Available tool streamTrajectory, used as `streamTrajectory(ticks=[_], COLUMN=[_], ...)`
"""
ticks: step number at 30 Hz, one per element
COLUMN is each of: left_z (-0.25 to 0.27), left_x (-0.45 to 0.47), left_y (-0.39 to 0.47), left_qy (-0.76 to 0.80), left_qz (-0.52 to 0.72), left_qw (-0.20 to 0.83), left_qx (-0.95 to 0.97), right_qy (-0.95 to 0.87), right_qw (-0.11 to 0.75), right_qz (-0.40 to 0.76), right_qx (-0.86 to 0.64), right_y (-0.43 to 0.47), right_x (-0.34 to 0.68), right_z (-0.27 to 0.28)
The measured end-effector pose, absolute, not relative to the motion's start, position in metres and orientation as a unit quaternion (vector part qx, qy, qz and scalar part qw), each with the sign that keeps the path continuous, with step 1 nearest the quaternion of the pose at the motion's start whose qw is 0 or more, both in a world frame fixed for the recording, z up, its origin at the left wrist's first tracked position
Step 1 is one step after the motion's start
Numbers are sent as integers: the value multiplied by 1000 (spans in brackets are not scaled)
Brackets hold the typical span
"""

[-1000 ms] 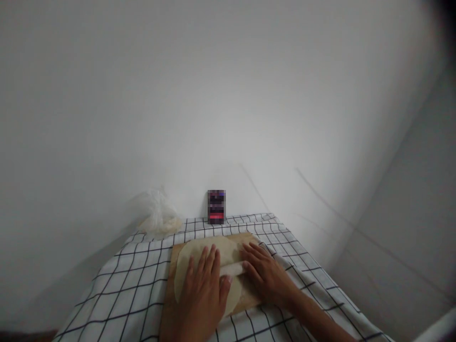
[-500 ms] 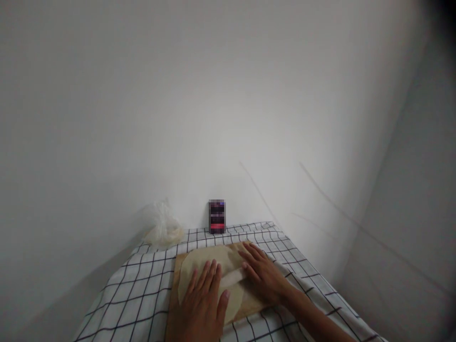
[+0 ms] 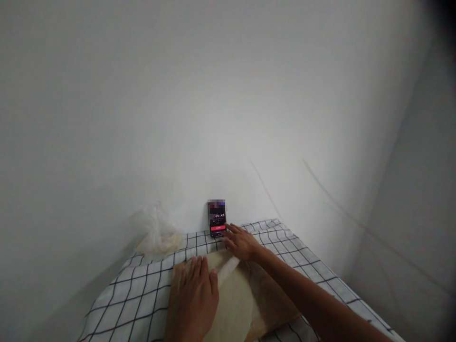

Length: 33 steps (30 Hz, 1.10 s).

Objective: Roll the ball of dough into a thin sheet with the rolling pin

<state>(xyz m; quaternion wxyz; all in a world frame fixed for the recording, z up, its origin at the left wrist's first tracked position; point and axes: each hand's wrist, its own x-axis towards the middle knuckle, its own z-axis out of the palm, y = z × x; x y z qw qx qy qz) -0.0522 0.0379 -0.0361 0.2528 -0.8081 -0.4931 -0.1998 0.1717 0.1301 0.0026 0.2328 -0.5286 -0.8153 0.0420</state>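
Note:
A thin, pale rolling pin (image 3: 228,270) lies slantwise across a flat sheet of dough (image 3: 233,299), which rests on a brown board (image 3: 272,304). My left hand (image 3: 198,294) is laid flat over the pin's near left end, fingers stretched out, hiding that end. Over its far right end is my right hand (image 3: 242,244), palm down with fingers extended, near the board's back edge. Only the pin's middle shows between the two hands. Neither hand is wrapped around it.
Behind the board, a phone (image 3: 218,221) showing a timer leans against the white wall (image 3: 228,118). A clear plastic bag (image 3: 160,235) with something pale inside sits at the back left. A checked cloth (image 3: 135,294) covers the table.
My right hand has moved forward and left, toward the phone. The rolling pin now slants more steeply. My left hand has shifted slightly left, and the board appears turned.

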Motion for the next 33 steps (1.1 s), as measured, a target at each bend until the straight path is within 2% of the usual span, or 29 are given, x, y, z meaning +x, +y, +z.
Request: streamTrajectory(ticks=[8, 15, 19, 23, 33], left_z=[-31, -47, -58, -54, -20], left_x=[-40, -42, -44, -45, -48], left_y=[24, -8, -20, -16, 52], left_qy=[-493, -413, -367, -375, -503], left_qz=[-229, -274, -322, -289, -196], left_qw=[246, 289, 324, 306, 224], left_qx=[-803, -819, -811, -826, -812], right_qy=[-828, -801, -801, -808, -761], right_qw=[209, 277, 282, 260, 218], right_qz=[38, 24, 24, 30, 17], right_qx=[-519, -530, -528, -527, -611], right_y=[82, -8, -37, -20, 95], right_x=[195, 216, 226, 223, 175], right_z=[-3, -20, -36, -29, 17])
